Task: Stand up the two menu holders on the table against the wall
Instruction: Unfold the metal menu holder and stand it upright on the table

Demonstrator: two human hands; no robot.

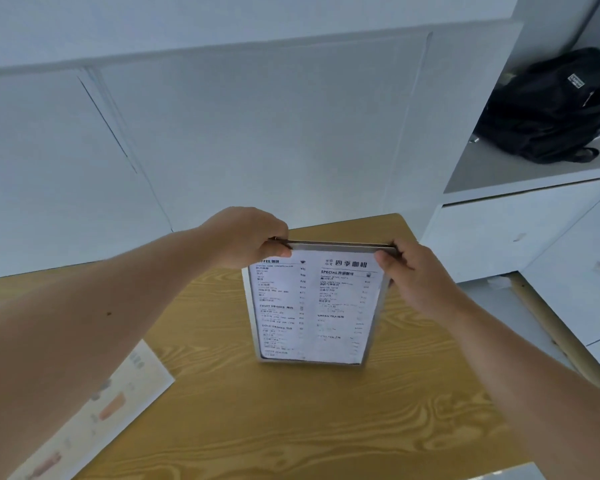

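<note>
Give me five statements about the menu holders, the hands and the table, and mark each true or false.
1. Both hands grip the top edge of the upright menu holder. True: the left hand holds its top left corner and the right hand its top right corner.
2. The second menu holder already stands against the wall. False: it lies flat on the table, at the lower left.
3. The table top is wood-grained. True.
4. A red backpack sits on the table. False: a black backpack sits on a white shelf at the upper right.
5. The held menu shows only pictures. False: it shows printed text in columns.
</note>
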